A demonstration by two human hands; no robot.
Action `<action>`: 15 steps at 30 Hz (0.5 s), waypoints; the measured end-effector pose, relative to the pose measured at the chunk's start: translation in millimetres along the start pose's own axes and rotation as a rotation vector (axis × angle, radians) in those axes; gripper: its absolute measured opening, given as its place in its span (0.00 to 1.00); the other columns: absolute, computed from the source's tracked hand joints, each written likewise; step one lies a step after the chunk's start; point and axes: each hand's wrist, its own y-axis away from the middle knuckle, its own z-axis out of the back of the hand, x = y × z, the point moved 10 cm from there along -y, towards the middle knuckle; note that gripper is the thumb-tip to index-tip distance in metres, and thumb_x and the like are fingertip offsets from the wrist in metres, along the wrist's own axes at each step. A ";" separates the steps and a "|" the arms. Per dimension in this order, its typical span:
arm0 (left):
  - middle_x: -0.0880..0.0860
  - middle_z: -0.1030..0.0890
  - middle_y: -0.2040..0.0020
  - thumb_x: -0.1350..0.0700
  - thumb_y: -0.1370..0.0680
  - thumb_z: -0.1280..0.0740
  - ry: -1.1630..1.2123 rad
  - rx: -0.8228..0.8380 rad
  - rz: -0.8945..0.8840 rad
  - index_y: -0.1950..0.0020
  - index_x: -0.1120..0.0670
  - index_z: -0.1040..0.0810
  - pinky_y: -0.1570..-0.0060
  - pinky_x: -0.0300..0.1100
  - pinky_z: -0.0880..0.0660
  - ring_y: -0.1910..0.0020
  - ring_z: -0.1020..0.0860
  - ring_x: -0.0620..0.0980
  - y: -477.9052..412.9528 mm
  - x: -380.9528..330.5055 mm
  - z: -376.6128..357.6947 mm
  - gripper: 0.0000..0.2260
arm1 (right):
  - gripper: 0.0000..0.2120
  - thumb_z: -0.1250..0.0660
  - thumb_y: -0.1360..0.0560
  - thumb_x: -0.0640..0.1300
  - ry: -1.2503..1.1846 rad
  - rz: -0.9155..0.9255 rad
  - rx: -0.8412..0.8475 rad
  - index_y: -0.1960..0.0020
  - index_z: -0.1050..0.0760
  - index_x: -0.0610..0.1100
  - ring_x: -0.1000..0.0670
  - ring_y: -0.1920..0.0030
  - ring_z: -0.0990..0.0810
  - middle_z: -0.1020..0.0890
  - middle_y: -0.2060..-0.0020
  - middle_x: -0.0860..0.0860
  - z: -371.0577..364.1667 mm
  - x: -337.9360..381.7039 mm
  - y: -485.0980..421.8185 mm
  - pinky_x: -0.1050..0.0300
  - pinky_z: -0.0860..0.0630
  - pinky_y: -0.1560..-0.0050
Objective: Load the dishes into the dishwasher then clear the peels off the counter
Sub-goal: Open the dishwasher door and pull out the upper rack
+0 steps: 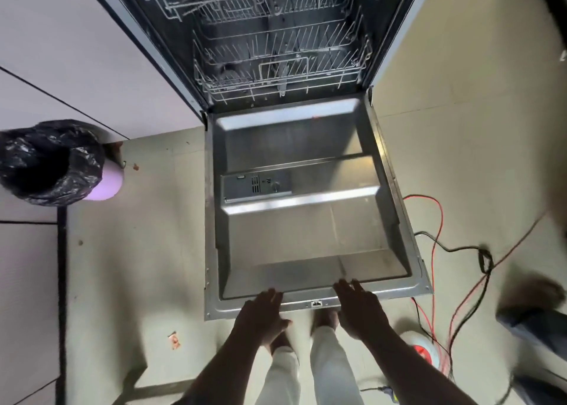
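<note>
My hands at the near rim of the dropped dishwasher door (306, 235), holding nothing.

My left hand (264, 309) and right hand (359, 306) lie flat with fingers straight and a little spread, one on each side of the latch (316, 304), and seem to touch the door's rim. The door lies level with its inner face up, its long axis running from the hinge at the far edge back to me. I judge it stiff, heavy steel, best held along this rim. Beyond the hinge sits the lower rack (276, 67). It is bare wire, probably light, and I would pull it by its front rail out over the door. No dishes or peels show. A bin (52, 162) stands left of the door, and cables (438, 220) trail to its right.
</note>
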 end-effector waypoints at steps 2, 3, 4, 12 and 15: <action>0.55 0.49 0.17 0.39 0.18 0.41 -0.025 0.024 -0.008 0.17 0.54 0.50 0.25 0.50 0.41 0.19 0.46 0.53 -7.8 1.8 -10.5 0.35 | 0.33 0.19 0.50 0.39 0.004 0.019 0.005 0.44 0.17 0.40 0.38 0.47 0.15 0.15 0.45 0.44 -5.1 2.5 -2.7 0.42 0.17 0.64; 0.55 0.49 0.17 0.39 0.18 0.41 -0.033 0.034 -0.008 0.17 0.54 0.50 0.26 0.50 0.41 0.19 0.46 0.53 -12.4 3.2 -15.3 0.35 | 0.34 0.19 0.50 0.39 0.017 0.027 0.006 0.44 0.16 0.39 0.38 0.48 0.14 0.15 0.45 0.44 -9.2 2.5 -5.7 0.42 0.17 0.64; 0.55 0.49 0.17 0.39 0.18 0.41 -0.040 0.044 -0.005 0.17 0.54 0.50 0.26 0.51 0.40 0.19 0.46 0.54 -17.4 5.2 -20.3 0.36 | 0.34 0.18 0.51 0.39 0.030 0.030 -0.010 0.44 0.16 0.39 0.38 0.48 0.14 0.15 0.45 0.44 -11.9 2.3 -8.4 0.42 0.17 0.64; 0.55 0.55 0.17 0.37 0.18 0.44 -0.014 0.139 0.035 0.17 0.54 0.55 0.24 0.54 0.43 0.18 0.52 0.54 -52.0 17.1 -51.0 0.37 | 0.36 0.14 0.56 0.42 0.070 0.037 -0.021 0.48 0.14 0.41 0.40 0.52 0.13 0.14 0.47 0.44 -36.3 -3.0 -35.0 0.40 0.17 0.65; 0.55 0.55 0.17 0.37 0.17 0.44 -0.024 0.146 0.038 0.17 0.53 0.54 0.24 0.54 0.42 0.18 0.51 0.55 -61.8 20.1 -57.0 0.36 | 0.36 0.14 0.55 0.42 0.074 0.009 0.027 0.47 0.14 0.40 0.40 0.51 0.13 0.14 0.46 0.44 -41.8 -6.4 -41.8 0.37 0.17 0.64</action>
